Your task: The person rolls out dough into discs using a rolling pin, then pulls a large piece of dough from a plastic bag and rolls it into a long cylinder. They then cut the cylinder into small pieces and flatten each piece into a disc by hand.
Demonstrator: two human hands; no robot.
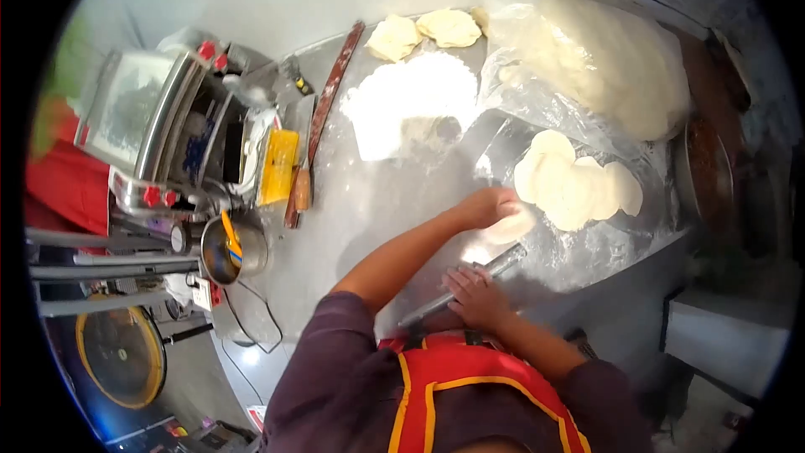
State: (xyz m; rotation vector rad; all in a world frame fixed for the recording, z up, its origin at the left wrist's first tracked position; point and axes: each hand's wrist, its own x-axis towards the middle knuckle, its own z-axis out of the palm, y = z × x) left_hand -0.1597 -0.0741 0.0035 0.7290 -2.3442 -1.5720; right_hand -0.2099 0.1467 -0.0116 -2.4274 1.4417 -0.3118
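My left hand (490,206) reaches across the counter with its fingers closed on the edge of a flat dough round (508,228), which is slightly blurred. Nearer my body, my right hand (476,295) lies over a thin metal-looking rolling pin (506,261), fingers across it. The pin runs slantwise along the near side of the dough round. To the right of my left hand, several rolled dough rounds (579,189) overlap on a floured patch.
White flour (415,101) is heaped at the back, with dough lumps (450,28) behind it. A large dough mass (599,63) sits under clear plastic at back right. On the left are a long stick (335,75), a yellow scraper (278,166), a metal pot (251,256) and a glass-fronted machine (134,109).
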